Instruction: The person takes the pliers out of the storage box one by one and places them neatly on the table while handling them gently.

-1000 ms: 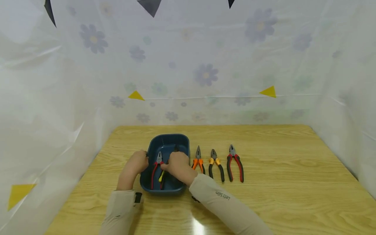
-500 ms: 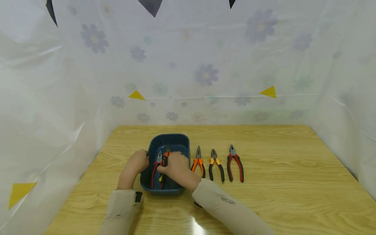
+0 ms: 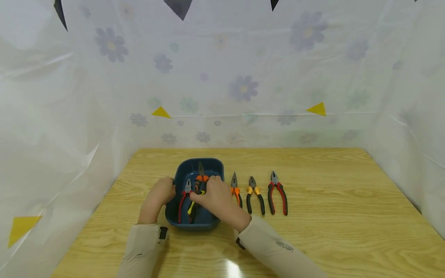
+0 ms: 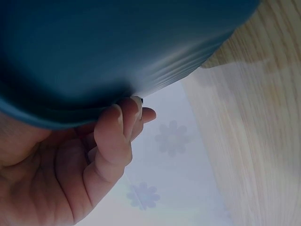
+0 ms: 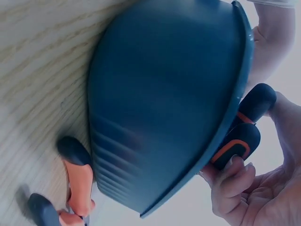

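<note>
In the head view a dark blue plastic bin stands on the table. My left hand grips its left rim; in the left wrist view the fingers curl against the outer wall. Over the bin's right side, my right hand holds orange-and-black pliers, jaws toward the far wall. The right wrist view shows the pliers' two handle ends above the rim, pinched by fingers and thumb. Inside the bin lie red-handled pliers and a tool with a yellow handle, partly hidden.
Right of the bin, orange-handled long-nose pliers, yellow-and-black pliers and larger red-and-black pliers lie in a row on the wooden table. A white flowered curtain closes off the back and sides.
The orange-and-black pliers have swung left and then toward the bin's far wall, showing more of themselves. My right hand has shifted slightly right and up. The left hand stays on the rim.
</note>
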A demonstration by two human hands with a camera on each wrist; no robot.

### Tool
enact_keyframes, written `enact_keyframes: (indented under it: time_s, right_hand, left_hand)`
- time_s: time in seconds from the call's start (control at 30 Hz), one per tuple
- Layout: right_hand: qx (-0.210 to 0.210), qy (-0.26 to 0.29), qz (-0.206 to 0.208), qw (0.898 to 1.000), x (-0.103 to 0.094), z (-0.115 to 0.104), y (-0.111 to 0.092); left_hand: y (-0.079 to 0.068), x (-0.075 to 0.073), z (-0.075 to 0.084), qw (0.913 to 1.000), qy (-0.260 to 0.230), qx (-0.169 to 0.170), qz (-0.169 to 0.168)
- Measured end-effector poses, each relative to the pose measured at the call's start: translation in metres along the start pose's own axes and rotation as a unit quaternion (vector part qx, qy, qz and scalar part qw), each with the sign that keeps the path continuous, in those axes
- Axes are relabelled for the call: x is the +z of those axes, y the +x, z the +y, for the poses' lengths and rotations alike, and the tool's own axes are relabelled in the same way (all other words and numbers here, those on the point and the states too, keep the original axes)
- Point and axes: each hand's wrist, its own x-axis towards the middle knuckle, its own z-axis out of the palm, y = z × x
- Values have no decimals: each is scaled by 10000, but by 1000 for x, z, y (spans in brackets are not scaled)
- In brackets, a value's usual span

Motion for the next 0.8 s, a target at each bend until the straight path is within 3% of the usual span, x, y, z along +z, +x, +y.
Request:
enact_keyframes:
  time_s: [0.27, 0.8]
  right_hand:
    - [66, -283, 250, 9993, -11, 5, -9]
    - [474, -170, 383, 9980, -34, 30, -22]
  left_hand:
    - [0, 0, 0, 10000, -2, 8, 11]
    - [-1, 0, 0, 9997, 79, 213, 73]
